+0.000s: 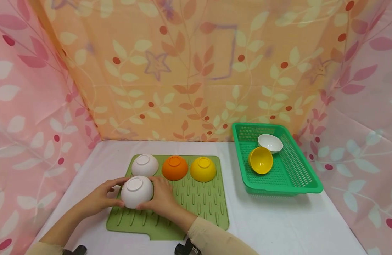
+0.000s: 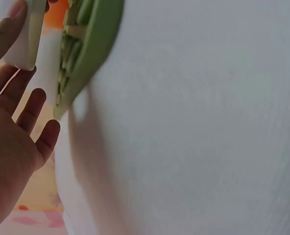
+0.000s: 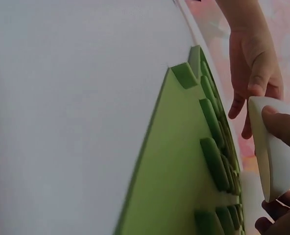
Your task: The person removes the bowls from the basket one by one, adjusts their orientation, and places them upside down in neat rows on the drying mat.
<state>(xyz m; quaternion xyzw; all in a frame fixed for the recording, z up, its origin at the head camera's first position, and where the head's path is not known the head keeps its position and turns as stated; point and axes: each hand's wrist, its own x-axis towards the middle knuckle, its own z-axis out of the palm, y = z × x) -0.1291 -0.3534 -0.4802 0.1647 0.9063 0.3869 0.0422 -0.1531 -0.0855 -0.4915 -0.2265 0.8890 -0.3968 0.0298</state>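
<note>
A beige sleeve (image 1: pixel 219 236) lies nearest the camera, at bottom centre-right of the frame. The left hand (image 1: pixel 101 198) and right hand (image 1: pixel 163 196) grip the front white bowl (image 1: pixel 136 194) from opposite sides, base up, over the green mat (image 1: pixel 199 212) at lower left. The bowl appears light, rigid and smooth; it may slip or chip. Hold opposite walls near the rim, applying even pressure.

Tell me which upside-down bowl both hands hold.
The front white round bowl, gripped between left hand and right hand; the white round bowl behind it, orange round bowl and upside-down yellow round bowl rest on the green ribbed mat.
</note>
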